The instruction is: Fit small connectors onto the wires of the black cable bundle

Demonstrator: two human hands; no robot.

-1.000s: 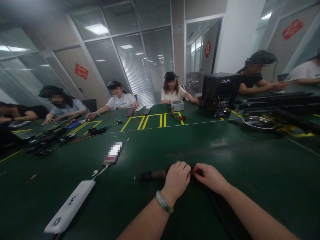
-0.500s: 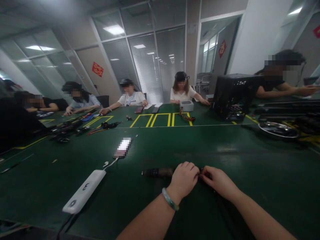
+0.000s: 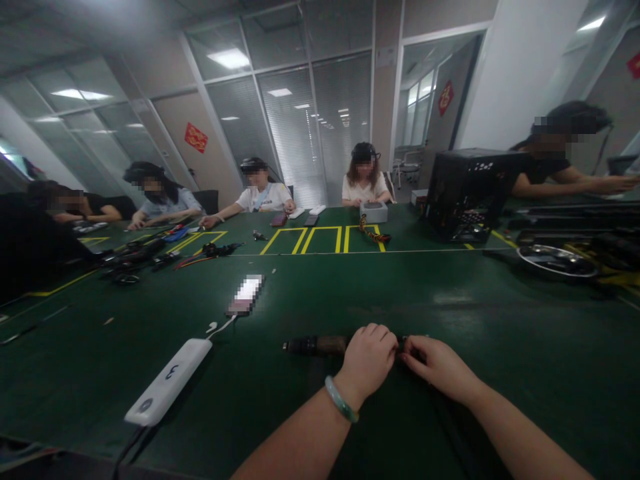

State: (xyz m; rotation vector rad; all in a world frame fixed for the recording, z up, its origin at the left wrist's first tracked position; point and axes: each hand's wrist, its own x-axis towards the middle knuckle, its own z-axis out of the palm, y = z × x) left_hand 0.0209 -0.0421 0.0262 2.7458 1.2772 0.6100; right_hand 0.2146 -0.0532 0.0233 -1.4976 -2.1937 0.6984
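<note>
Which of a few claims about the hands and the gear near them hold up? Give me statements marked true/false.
1. The left hand is closed on the end of a dark rod-shaped tool lying on the green table. True.
2. The right hand is raised off the table holding a cup. False: it lies low on the table, its fingertips meeting the left hand at the tool's end; what they pinch is hidden.
3. A white power bank lies left of the hands, cabled to a phone. True.
4. The left wrist is bare. False: it wears a green bangle.
</note>
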